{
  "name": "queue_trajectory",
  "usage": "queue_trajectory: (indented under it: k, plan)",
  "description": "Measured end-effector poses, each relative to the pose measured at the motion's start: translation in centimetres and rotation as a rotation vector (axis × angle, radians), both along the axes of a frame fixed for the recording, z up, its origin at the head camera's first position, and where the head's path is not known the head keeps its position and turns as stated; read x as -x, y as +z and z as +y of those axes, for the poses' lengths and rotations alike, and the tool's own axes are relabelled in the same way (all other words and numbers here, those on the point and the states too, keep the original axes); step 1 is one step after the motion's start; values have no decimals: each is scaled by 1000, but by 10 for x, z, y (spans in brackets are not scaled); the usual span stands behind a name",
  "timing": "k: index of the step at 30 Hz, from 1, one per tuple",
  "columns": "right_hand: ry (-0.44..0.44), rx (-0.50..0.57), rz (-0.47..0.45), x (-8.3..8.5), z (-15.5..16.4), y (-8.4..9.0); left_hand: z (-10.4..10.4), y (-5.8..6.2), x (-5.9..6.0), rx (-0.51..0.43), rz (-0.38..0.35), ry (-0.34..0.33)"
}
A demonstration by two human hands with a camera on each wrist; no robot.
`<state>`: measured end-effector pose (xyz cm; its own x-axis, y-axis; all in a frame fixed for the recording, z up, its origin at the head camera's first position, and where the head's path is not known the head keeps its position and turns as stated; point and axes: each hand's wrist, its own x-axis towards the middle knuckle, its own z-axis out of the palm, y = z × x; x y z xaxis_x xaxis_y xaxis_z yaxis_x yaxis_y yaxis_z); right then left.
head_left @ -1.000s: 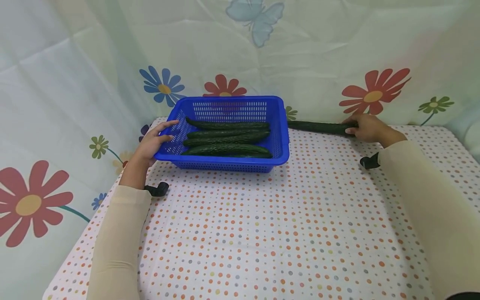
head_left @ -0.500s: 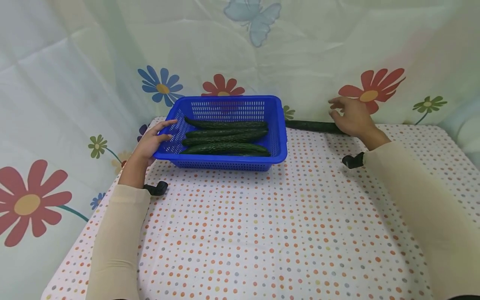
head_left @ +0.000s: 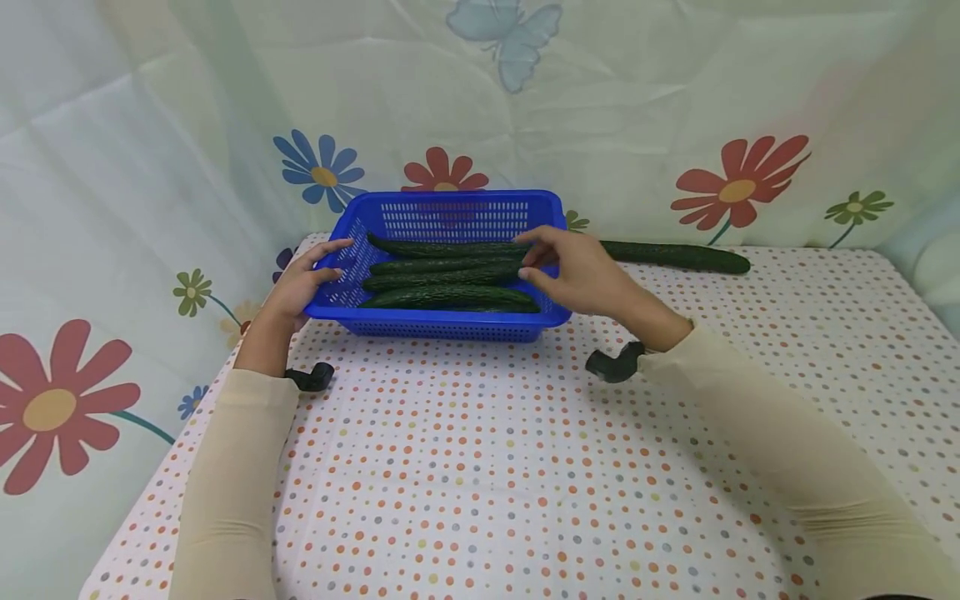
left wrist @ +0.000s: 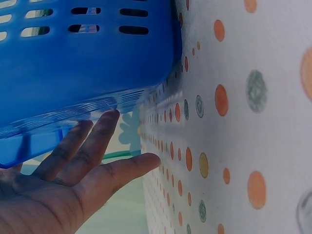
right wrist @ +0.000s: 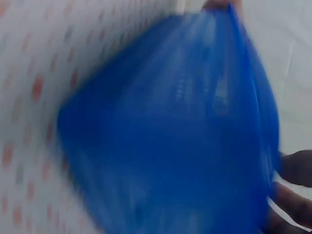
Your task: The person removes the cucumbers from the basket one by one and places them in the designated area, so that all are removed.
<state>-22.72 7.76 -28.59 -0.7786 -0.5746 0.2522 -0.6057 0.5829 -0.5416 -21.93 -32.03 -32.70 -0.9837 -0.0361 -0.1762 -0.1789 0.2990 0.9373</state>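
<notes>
1. Fingers of the right hand (head_left: 585, 271) bent a little, with a gap between thumb and pointer, over the right side of the blue basket (head_left: 431, 317). Holding nothing, as far as the head view shows. Too blurry in the right wrist view to be sure of any touch.
2. Fingers of the left hand (head_left: 296, 287) holding the basket's left edge – thumb and pointer over the top, others outside and underneath.
3. Just let go of the lone cucumber (head_left: 682, 257) and came across to the basket with the right hand. Left that cucumber lying on the spotty tablecloth (head_left: 465, 467), right of the basket, by the back sheet (head_left: 637, 117). Seems to put the work at the basket now.
4. Inside the basket, several cucumbers (head_left: 450, 297) lying side by side. Right thumb and pointer close to their right ends – cannot tell if touching.
5. Round about: a pale sleeve (head_left: 232, 483) on each arm, a small black thing (head_left: 615, 362) at each wrist, a butterfly (head_left: 506, 37) on the sheet.
6. In the way: basket's right side, under the right hand. Also the front edge, hiding part of the nearest cucumber.
</notes>
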Motion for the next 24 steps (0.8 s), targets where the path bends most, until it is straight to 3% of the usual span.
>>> queue_trajectory:
  k: [5, 10, 18, 24]
  plan:
    - [95, -79, -134, -6, -38, -13, 1, 1, 1, -36, 2, -21]
    - [104, -107, -259, 2, -66, -17, 0, 0, -1, -64, -21, -27]
    - [62, -269, -321, 22, -85, -26, 0, -1, 0, -65, -30, -12]
    - [60, -291, -358, 29, -84, -32, 0, -2, 3, -72, -31, -19]
